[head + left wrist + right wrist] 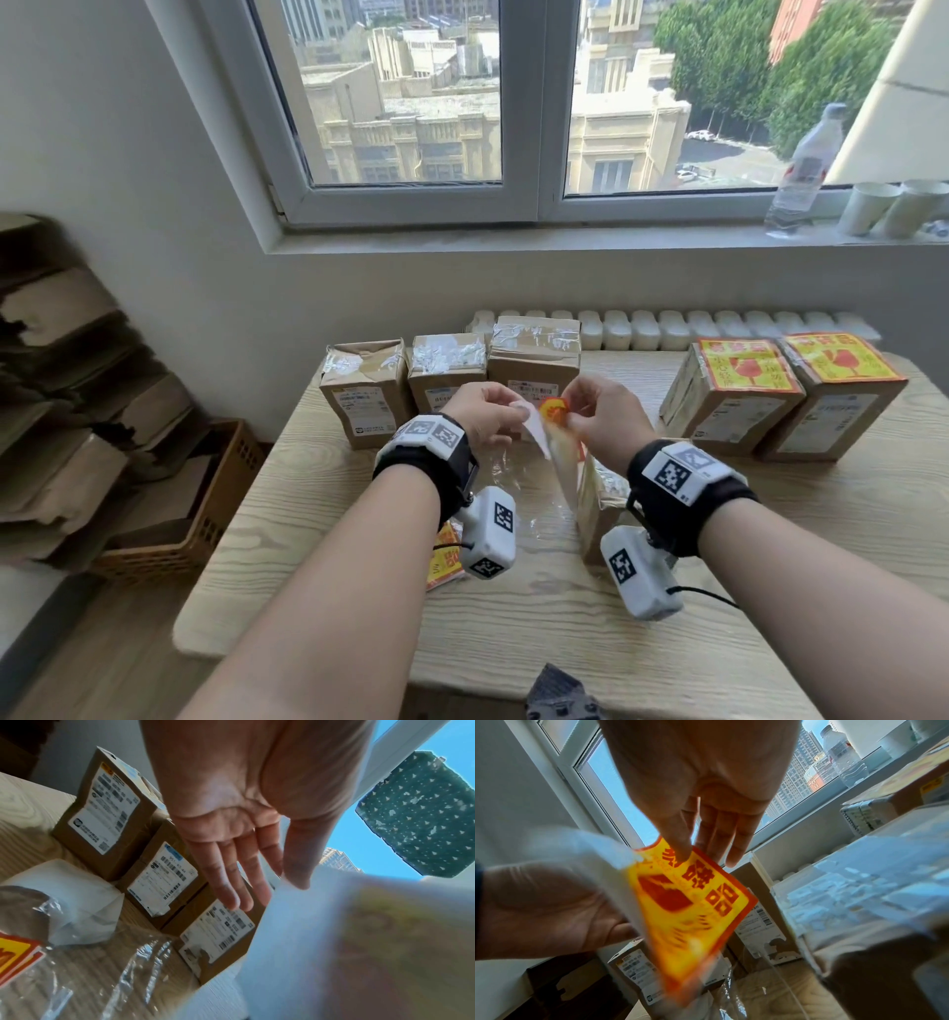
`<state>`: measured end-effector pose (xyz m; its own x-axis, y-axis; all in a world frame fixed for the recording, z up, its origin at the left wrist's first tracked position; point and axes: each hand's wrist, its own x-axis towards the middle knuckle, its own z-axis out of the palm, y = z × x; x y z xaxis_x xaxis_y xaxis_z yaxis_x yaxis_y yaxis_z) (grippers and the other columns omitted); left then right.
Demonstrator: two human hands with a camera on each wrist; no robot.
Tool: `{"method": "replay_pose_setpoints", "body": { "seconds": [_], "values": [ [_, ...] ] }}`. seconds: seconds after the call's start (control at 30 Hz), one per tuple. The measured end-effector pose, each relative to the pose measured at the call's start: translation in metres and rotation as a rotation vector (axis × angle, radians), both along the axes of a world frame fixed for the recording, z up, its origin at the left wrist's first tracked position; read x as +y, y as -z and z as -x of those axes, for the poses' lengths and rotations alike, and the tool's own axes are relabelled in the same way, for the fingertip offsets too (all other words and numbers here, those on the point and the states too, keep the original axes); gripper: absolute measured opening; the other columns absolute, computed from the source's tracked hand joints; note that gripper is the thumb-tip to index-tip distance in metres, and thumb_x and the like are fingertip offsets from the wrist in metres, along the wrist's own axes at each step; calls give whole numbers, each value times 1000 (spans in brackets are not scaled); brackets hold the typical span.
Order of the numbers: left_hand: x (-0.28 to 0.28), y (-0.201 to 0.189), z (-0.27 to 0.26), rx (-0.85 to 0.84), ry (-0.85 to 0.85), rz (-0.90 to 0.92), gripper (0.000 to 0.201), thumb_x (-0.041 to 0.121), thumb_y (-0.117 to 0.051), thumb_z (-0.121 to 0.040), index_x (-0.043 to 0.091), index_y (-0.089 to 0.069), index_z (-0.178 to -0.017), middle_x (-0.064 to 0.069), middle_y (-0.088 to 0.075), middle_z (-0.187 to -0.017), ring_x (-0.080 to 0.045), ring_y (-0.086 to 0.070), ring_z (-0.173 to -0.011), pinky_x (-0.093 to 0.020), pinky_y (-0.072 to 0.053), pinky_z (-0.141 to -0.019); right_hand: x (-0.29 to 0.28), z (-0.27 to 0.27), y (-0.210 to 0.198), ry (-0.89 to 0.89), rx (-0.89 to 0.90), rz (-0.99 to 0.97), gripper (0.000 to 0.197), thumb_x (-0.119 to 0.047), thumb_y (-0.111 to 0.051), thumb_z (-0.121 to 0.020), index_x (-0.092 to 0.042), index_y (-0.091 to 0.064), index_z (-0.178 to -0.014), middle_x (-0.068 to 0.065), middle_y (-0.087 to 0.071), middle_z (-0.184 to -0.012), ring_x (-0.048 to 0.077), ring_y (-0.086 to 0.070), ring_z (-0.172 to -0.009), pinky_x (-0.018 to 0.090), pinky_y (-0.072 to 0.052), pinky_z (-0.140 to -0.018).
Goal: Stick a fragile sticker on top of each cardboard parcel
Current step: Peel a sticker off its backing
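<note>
Hands meet above the worktop [513, 616]: left hand [480, 411] pinches the white backing paper [534, 429], right hand [606, 411] pinches the yellow fragile sticker [693, 902].

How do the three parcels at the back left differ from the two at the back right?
The three left parcels show bare tops with only crinkled clear tape; the two right parcels each carry a yellow-and-red fragile sticker on top. The left ones stand packed in a row facing the person; the right ones sit angled. All are brown cardboard with white shipping labels on the front, standing on the wooden table.
</note>
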<state>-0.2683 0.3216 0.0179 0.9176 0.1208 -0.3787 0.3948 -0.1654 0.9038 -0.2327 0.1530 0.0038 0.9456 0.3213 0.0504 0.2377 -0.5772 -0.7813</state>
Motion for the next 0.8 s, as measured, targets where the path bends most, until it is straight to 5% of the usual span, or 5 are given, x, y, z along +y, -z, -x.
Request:
{"method": "replay_pose_setpoints", "body": {
  "seconds": [0.2, 0.3, 0.4, 0.47, 0.8],
  "values": [
    [50, 10, 2, 57, -108, -56, 20, -5, -64, -86, 12, -56, -80, -7, -61, -88, -27, -63, -91, -47, -55, -87, 25, -7, 4, 21, 5, 33, 21, -6, -64, -84, -21, -55, -95, -8, -58, -81, 10, -57, -75, 20, -47, -59],
    [81, 21, 3, 98, -194, -172, 17, -2, -66, -84, 13, -58, -86, -9, -62, -96, -29, -61, -98, -42, -55, -85, 39, -11, 6, 42, 44, 39, 28, -4, -63, -86, -22, -54, -106, -8, -56, -85, 15, -60, -85, 29, -56, -66],
    [114, 34, 5, 177, -272, -314, 18, -2, -69, -81, 12, -62, -89, -11, -62, -98, -27, -60, -96, -40, -55, -87, 51, -17, 11, 80, 55, 66, 38, 0, -60, -85, -23, -54, -115, -11, -53, -86, 14, -57, -88, 21, -49, -61],
    [132, 44, 6, 236, -308, -394, 14, -3, -68, -79, 11, -65, -81, -10, -63, -94, -25, -60, -90, -42, -55, -89, 58, -19, 15, 103, 55, 82, 40, 2, -57, -83, -24, -54, -114, -14, -52, -84, 13, -56, -87, 17, -43, -58],
    [154, 93, -18, 336, -233, -433, 35, 4, -67, -81, -2, -64, -116, -18, -67, -116, -31, -66, -102, -37, -55, -88, 78, -28, 37, 202, 117, 93, 39, 6, -54, -80, -24, -63, -102, -15, -59, -80, 7, -58, -81, 14, -43, -61]
  ]
}}
